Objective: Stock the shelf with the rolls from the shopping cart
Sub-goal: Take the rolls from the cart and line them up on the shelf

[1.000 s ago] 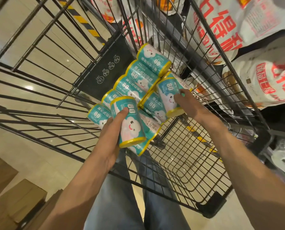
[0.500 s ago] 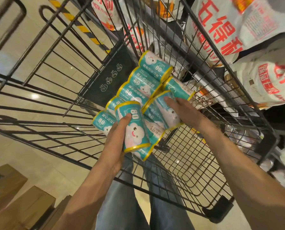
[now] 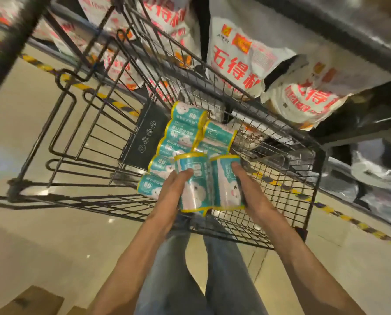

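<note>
Two teal rolls with yellow rims and a white cartoon face are held side by side over the near part of the black wire shopping cart (image 3: 312, 185). My left hand (image 3: 170, 194) grips the left roll (image 3: 195, 185). My right hand (image 3: 249, 192) grips the right roll (image 3: 225, 185). The two rolls touch each other. Several more teal rolls (image 3: 182, 133) lie in a pile in the cart beyond them, next to a dark panel (image 3: 144, 137).
White sacks with red characters (image 3: 240, 62) fill the shelf to the right of and above the cart. A yellow-black floor stripe (image 3: 340, 214) runs under the cart. Cardboard boxes (image 3: 33, 301) sit at the lower left. My jeans-clad legs (image 3: 196, 269) stand behind the cart.
Both hands have pulled their rolls toward me and brought them together, upright and side by side. The view has tilted up toward the shelf.
</note>
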